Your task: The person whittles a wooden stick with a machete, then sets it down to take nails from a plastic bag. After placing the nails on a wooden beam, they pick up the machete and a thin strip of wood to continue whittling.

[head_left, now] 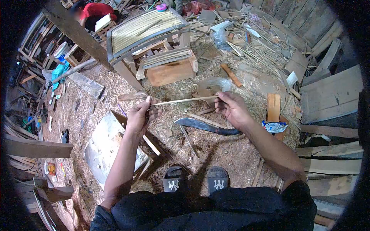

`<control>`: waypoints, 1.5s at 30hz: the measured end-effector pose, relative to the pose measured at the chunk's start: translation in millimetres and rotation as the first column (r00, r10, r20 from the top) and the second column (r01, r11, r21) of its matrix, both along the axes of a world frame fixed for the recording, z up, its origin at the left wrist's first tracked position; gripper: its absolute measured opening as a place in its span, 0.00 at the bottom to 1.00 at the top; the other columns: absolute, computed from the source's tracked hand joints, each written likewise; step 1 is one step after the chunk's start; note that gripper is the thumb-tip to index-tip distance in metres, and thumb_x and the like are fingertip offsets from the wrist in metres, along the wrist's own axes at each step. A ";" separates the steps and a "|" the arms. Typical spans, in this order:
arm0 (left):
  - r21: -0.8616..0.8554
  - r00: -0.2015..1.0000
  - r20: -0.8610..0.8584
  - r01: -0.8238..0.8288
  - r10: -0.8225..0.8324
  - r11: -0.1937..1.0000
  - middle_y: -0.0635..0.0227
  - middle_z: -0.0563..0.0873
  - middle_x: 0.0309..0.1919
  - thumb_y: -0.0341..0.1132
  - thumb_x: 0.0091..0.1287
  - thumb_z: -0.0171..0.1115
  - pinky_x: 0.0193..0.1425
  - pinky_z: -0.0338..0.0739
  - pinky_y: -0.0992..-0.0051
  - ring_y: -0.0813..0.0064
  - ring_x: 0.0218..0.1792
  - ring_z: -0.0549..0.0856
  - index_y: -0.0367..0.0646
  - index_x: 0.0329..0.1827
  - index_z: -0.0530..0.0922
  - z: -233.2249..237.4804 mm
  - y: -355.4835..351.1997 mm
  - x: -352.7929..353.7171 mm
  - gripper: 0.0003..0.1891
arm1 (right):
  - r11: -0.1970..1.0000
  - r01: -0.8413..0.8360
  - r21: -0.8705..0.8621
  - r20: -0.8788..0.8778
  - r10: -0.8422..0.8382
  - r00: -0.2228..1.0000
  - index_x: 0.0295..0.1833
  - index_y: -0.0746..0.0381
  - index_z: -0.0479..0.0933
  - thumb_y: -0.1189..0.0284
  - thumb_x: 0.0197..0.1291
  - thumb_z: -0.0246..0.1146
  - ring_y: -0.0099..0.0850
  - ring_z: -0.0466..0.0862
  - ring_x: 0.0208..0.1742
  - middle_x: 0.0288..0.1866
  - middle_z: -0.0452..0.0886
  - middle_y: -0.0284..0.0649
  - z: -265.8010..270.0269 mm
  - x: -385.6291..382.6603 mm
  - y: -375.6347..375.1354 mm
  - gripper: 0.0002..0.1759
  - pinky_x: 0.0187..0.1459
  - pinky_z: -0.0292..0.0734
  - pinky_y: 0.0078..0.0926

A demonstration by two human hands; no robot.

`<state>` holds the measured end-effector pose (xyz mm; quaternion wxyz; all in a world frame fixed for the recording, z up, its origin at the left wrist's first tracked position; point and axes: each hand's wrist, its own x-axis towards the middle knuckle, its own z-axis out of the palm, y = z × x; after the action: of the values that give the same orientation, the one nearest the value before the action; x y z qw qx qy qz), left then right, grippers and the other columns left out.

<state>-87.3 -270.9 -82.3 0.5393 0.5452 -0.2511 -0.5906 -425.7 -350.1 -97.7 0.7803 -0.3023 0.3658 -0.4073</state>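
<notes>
A thin pale wooden strip [184,101] stretches nearly level between my two hands. My left hand [142,114] pinches its left end between thumb and fingers. At the other end, the thumb and forefinger of my right hand [232,107] close on the strip, with the other fingers curled below. Under the strip, a large knife with a dark curved blade [204,125] lies on the ground, its handle toward the right. Crumpled clear plastic [214,85] lies just beyond my right hand.
A slatted wooden bench [146,30] stands ahead, with a wooden box [171,73] against it. A metal-topped box [106,148] is at the lower left. A co-worker in red [94,11] crouches far left. Wood scraps [258,50] cover the ground behind; planks [331,94] lean right.
</notes>
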 end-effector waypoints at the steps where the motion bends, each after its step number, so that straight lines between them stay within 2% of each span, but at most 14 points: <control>1: 0.000 1.000 0.000 -0.001 0.001 1.000 0.54 0.87 0.38 0.39 0.81 0.54 0.47 0.90 0.69 0.65 0.39 0.91 0.30 0.57 0.77 0.5 -0.2 -1.5 0.18 | 1.000 0.005 -0.019 -0.008 -0.005 1.000 0.55 0.66 0.79 0.70 0.72 0.64 0.27 0.86 0.39 0.40 0.85 0.39 0.2 0.1 -0.2 0.12 0.40 0.85 0.27; 3: -0.031 0.997 0.070 -0.013 0.015 0.999 0.54 0.87 0.40 0.38 0.80 0.56 0.49 0.90 0.69 0.63 0.43 0.91 0.28 0.58 0.77 1.6 -0.5 -3.6 0.17 | 0.999 0.010 -0.039 -0.015 -0.011 1.000 0.55 0.66 0.79 0.70 0.72 0.64 0.28 0.86 0.39 0.41 0.85 0.39 1.2 0.3 -0.1 0.13 0.41 0.85 0.27; 7: -0.034 0.998 0.064 -0.014 0.016 0.999 0.55 0.87 0.40 0.36 0.78 0.59 0.51 0.90 0.69 0.63 0.44 0.91 0.29 0.56 0.77 3.4 1.3 -2.0 0.16 | 1.000 0.010 -0.029 -0.030 -0.011 0.999 0.55 0.67 0.79 0.72 0.71 0.65 0.27 0.86 0.39 0.41 0.85 0.40 -1.1 -0.6 -0.8 0.12 0.42 0.85 0.27; 9: 0.021 0.994 -0.099 -0.048 0.050 0.999 0.53 0.87 0.40 0.36 0.78 0.59 0.52 0.90 0.67 0.62 0.45 0.91 0.31 0.51 0.78 -3.7 0.9 4.8 0.13 | 1.000 0.010 -0.018 -0.058 -0.011 0.998 0.55 0.67 0.79 0.72 0.71 0.65 0.27 0.86 0.39 0.41 0.85 0.40 -2.0 -0.5 -0.5 0.12 0.42 0.85 0.28; 12: 0.043 0.989 -0.095 -0.106 0.109 0.994 0.52 0.87 0.41 0.37 0.78 0.60 0.53 0.91 0.67 0.61 0.46 0.91 0.33 0.47 0.77 -3.2 1.8 -2.1 0.13 | 1.000 0.006 -0.031 -0.033 -0.007 0.999 0.55 0.67 0.79 0.73 0.71 0.65 0.26 0.85 0.39 0.42 0.85 0.40 -1.9 0.0 1.2 0.11 0.42 0.85 0.26; 16: 0.001 0.986 -0.140 -0.096 0.095 0.995 0.52 0.87 0.40 0.38 0.78 0.60 0.52 0.91 0.68 0.60 0.46 0.91 0.33 0.44 0.77 -9.5 3.6 -0.6 0.13 | 1.000 0.000 -0.021 -0.044 -0.001 0.999 0.53 0.66 0.79 0.72 0.72 0.64 0.25 0.84 0.37 0.43 0.85 0.40 -11.7 -4.1 -2.4 0.10 0.41 0.84 0.24; 22: 0.048 0.989 -0.121 -0.081 0.086 0.996 0.55 0.88 0.38 0.40 0.77 0.60 0.48 0.91 0.71 0.67 0.39 0.91 0.34 0.47 0.78 -11.3 2.1 -0.9 0.14 | 1.000 -0.010 -0.015 -0.064 0.009 0.998 0.53 0.65 0.77 0.70 0.73 0.64 0.24 0.83 0.36 0.42 0.84 0.39 0.5 -6.0 0.3 0.10 0.39 0.84 0.25; 24: 0.028 0.997 0.019 -0.075 0.074 0.997 0.60 0.88 0.36 0.41 0.77 0.61 0.44 0.90 0.73 0.70 0.35 0.90 0.35 0.48 0.79 -6.7 2.0 -5.9 0.15 | 1.000 -0.006 -0.023 -0.065 0.005 0.998 0.53 0.65 0.77 0.70 0.73 0.64 0.25 0.83 0.35 0.42 0.84 0.39 0.3 -6.3 1.1 0.11 0.39 0.84 0.26; 27: -0.004 0.999 0.048 0.004 -0.004 1.000 0.62 0.87 0.36 0.42 0.77 0.61 0.43 0.89 0.74 0.71 0.36 0.90 0.34 0.51 0.79 -14.2 0.1 2.6 0.16 | 0.998 -0.062 -0.021 -0.038 0.062 0.997 0.52 0.64 0.77 0.68 0.73 0.64 0.26 0.84 0.36 0.42 0.85 0.40 -2.5 -8.8 0.3 0.11 0.39 0.84 0.27; 30: -0.008 0.998 0.026 -0.065 0.065 0.998 0.62 0.87 0.38 0.41 0.77 0.61 0.43 0.89 0.74 0.71 0.37 0.90 0.34 0.53 0.79 -4.8 0.6 -7.1 0.15 | 0.999 -0.054 0.004 -0.003 0.054 0.999 0.51 0.64 0.78 0.67 0.73 0.64 0.26 0.84 0.37 0.42 0.85 0.39 -1.3 -8.3 0.5 0.11 0.39 0.84 0.27; 39: -0.034 0.998 0.043 -0.052 0.054 0.998 0.59 0.88 0.43 0.36 0.78 0.59 0.46 0.89 0.73 0.69 0.40 0.91 0.33 0.62 0.77 -2.1 0.4 -7.2 0.17 | 0.999 -0.013 -0.048 -0.087 0.009 0.996 0.57 0.66 0.78 0.70 0.72 0.65 0.27 0.85 0.38 0.44 0.85 0.41 -4.6 -6.9 -1.7 0.14 0.40 0.84 0.27; 43: -0.027 0.998 0.041 -0.040 0.041 0.999 0.58 0.88 0.44 0.37 0.78 0.58 0.46 0.89 0.73 0.69 0.41 0.91 0.32 0.62 0.77 2.2 1.3 -6.2 0.18 | 1.000 -0.013 -0.016 -0.095 0.011 0.995 0.56 0.66 0.78 0.70 0.72 0.65 0.28 0.85 0.37 0.44 0.85 0.41 -1.3 -5.8 -0.3 0.14 0.38 0.84 0.28; 45: -0.031 0.999 -0.016 -0.050 0.050 0.998 0.58 0.88 0.44 0.39 0.79 0.58 0.46 0.89 0.73 0.69 0.41 0.91 0.32 0.60 0.77 3.1 2.1 -5.8 0.18 | 1.000 -0.005 0.002 -0.080 0.006 0.997 0.55 0.66 0.79 0.69 0.72 0.65 0.28 0.85 0.37 0.44 0.86 0.41 -0.8 -5.6 0.0 0.13 0.38 0.83 0.28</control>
<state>-93.1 -268.8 -79.2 0.5642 0.5383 -0.2424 -0.5772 -431.3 -350.0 -98.6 0.7666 -0.3184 0.3962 -0.3924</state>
